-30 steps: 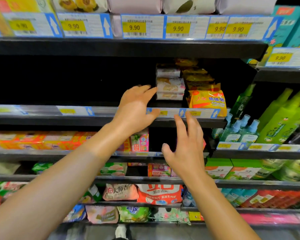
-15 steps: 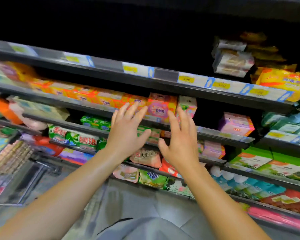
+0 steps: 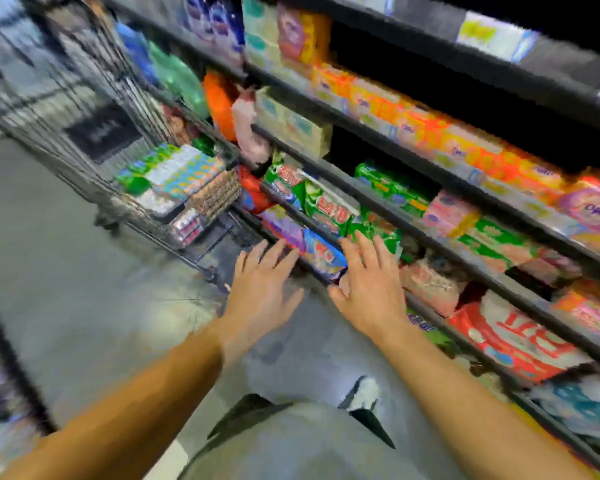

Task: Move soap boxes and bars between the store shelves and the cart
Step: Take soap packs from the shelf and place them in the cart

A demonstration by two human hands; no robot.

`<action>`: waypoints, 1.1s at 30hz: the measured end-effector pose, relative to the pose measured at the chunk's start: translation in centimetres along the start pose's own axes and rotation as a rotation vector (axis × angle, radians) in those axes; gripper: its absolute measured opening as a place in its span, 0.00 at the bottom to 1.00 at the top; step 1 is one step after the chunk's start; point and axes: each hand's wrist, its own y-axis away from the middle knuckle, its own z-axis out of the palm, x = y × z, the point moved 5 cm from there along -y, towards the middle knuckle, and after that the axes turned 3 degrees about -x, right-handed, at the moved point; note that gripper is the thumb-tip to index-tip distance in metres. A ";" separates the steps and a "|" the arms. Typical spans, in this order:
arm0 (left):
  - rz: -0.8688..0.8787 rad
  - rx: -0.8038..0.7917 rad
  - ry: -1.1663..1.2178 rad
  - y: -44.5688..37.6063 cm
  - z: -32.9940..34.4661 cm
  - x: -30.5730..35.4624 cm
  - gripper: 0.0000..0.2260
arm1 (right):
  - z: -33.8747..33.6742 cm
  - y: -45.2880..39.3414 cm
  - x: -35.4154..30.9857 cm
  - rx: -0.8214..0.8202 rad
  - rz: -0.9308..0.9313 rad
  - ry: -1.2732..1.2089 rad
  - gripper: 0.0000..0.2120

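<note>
Both hands were empty with fingers spread wide, the left hand (image 3: 262, 299) over the floor (image 3: 66, 271), the right hand (image 3: 371, 292) just before the blurred soap packs (image 3: 323, 202) on the shelves (image 3: 430, 237). Farther left, the cart (image 3: 94, 109) held soap boxes (image 3: 184, 174), their labels unreadable.
</note>
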 end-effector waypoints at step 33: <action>-0.539 -0.161 0.109 -10.3 -6.5 -52.7 0.32 | 15.2 -41.7 -42.6 -0.463 -0.400 -0.136 0.36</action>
